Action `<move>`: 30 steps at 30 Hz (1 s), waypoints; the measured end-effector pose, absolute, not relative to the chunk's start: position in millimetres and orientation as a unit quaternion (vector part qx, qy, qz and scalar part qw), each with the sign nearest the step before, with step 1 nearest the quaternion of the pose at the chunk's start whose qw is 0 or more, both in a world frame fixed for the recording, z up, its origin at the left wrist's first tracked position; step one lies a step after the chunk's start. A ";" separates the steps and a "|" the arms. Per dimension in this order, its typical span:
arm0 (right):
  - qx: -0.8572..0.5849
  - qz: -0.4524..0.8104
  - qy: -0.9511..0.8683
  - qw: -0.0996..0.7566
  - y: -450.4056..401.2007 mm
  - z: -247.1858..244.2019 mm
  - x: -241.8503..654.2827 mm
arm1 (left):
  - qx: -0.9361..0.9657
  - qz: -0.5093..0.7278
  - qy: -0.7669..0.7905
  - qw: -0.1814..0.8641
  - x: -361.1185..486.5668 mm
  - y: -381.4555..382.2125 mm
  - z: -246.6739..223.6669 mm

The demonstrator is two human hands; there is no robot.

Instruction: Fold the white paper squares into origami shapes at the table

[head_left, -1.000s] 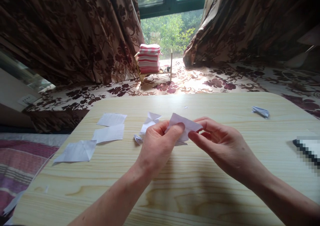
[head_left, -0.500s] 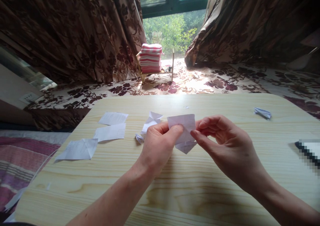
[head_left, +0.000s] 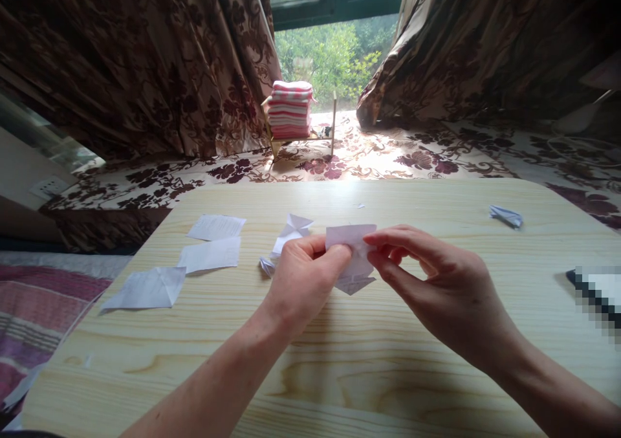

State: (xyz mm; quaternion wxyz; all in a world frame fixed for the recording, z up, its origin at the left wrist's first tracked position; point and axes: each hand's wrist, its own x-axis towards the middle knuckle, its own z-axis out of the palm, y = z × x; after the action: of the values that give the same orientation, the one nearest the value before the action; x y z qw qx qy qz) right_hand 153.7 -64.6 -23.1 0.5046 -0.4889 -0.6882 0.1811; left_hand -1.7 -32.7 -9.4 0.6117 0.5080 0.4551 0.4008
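A folded piece of white paper (head_left: 356,266) is held up above the middle of the table, its lower end coming to a point. My left hand (head_left: 303,270) pinches it from the left, thumb on the near face and fingers behind. At the paper's right edge, my right hand (head_left: 427,263) has thumb and forefinger closed on it; the other fingers are curled. Just behind my left hand lie a creased paper (head_left: 292,231) and a small folded paper piece (head_left: 266,267), both partly covered by that hand or close beside it.
Three paper sheets lie on the left of the table: a printed one (head_left: 216,227), a plain one (head_left: 211,255) and a creased one (head_left: 145,289). A folded paper strip (head_left: 505,217) lies far right, above a blurred dark-edged object (head_left: 594,295). Striped cloths (head_left: 291,111) are stacked beyond the table.
My right forefinger has come forward onto the paper's right edge, where before it was behind it. The view has shifted slightly; my left hand keeps its pinch.
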 end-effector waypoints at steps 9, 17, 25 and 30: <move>-0.482 0.092 -0.714 0.499 -64.6 -22.3 153.3 | 0.509 0.393 0.449 0.621 1.0 -33.5 -9.9; -0.471 0.053 -0.745 0.469 -63.8 -24.8 157.1 | 0.478 0.376 0.438 0.662 0.8 -34.1 -10.2; -0.487 0.069 -0.736 0.464 -65.0 -20.2 158.0 | 0.498 0.393 0.439 0.636 -2.1 -30.7 -10.3; -0.506 0.089 -0.714 0.475 -64.4 -21.7 158.8 | 0.499 0.398 0.444 0.629 -0.7 -31.2 -9.7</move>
State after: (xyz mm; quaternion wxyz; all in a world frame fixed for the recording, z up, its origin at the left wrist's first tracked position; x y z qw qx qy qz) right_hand 158.8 -64.4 -21.7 0.4752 -0.5064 -0.7140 0.0893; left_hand -0.7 -31.2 -9.7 0.6293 0.4985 0.4440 0.3978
